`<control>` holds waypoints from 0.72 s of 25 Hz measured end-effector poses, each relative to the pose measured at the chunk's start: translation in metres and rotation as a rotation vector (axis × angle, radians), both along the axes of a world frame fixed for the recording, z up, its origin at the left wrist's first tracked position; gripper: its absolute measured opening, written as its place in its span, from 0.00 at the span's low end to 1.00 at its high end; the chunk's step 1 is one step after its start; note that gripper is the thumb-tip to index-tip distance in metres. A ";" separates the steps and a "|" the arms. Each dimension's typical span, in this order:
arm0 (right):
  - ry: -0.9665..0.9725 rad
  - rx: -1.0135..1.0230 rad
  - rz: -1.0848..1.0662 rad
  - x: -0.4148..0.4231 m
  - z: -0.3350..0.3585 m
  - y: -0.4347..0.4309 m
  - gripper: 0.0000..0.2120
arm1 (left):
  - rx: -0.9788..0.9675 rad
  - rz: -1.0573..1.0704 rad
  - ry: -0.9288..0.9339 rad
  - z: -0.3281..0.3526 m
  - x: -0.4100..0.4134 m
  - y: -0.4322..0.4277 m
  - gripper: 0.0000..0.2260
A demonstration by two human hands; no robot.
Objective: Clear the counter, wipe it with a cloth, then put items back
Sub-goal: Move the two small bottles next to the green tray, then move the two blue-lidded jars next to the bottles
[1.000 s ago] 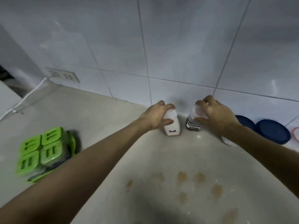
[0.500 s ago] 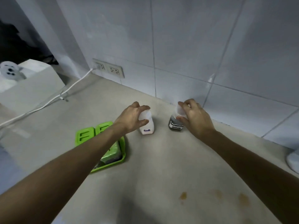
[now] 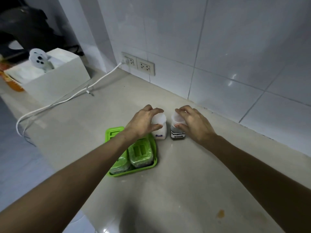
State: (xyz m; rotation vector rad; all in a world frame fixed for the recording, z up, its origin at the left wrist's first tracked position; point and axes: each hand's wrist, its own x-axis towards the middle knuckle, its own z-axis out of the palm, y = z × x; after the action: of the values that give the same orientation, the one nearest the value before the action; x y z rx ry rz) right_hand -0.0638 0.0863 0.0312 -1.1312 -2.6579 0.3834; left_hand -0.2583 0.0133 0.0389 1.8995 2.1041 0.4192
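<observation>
Left hand (image 3: pixel 143 121) gripped the salt jar (image 3: pixel 159 130); right hand (image 3: pixel 193 123) gripped the seasoning jar (image 3: pixel 177 132).
White grains filled one, dark liquid the other; both stood upright on the counter (image 3: pixel 185 174).

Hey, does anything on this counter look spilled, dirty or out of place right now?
Yes. An orange-brown stain marks the counter near its front right. The salt jar and seasoning sauce jar stand upright under the hands, and the green tray sits flat.

wall sockets (image 3: pixel 138 63), white cable (image 3: pixel 70 96) (plugged in)
</observation>
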 end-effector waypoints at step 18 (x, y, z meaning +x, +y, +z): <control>-0.065 -0.060 -0.398 0.334 -0.032 -0.091 0.26 | 0.269 -0.451 0.133 -0.021 0.248 0.019 0.17</control>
State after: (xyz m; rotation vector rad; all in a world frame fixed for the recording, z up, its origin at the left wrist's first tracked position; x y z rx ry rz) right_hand 0.2703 -0.0048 -0.0011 -1.6718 -2.4032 0.3560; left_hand -0.0100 0.0325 0.0176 2.5353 1.6784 0.5008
